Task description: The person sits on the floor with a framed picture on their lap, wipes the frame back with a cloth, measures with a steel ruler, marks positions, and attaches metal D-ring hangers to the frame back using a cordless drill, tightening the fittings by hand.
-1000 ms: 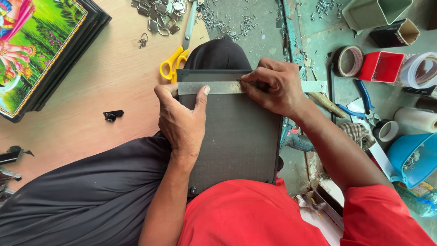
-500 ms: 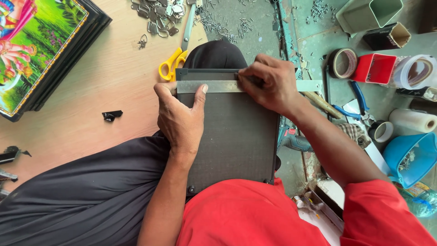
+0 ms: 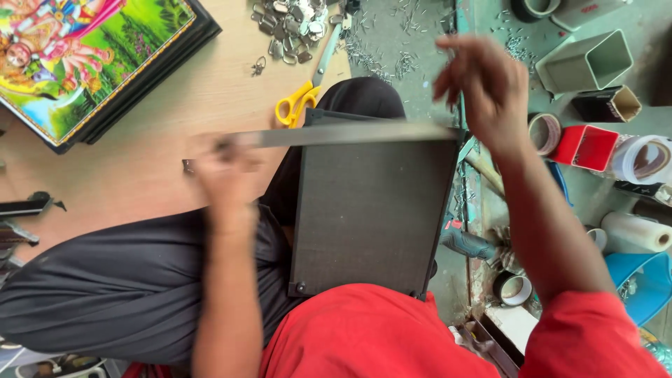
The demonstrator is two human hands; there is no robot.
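While the dark board (image 3: 371, 210) rests on my lap, my blurred left hand (image 3: 224, 168) grips the left end of a metal ruler (image 3: 343, 133) lying along the board's top edge; my right hand (image 3: 483, 84) hovers open above the top right corner.

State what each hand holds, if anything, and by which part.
The left hand grips the metal strip by its left end; blur hides the fingers. The right hand holds nothing.

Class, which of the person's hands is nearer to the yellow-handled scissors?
Left. The left hand, blurred, grips the metal strip just below-left of the scissors; the right hand is raised farther off to their right.
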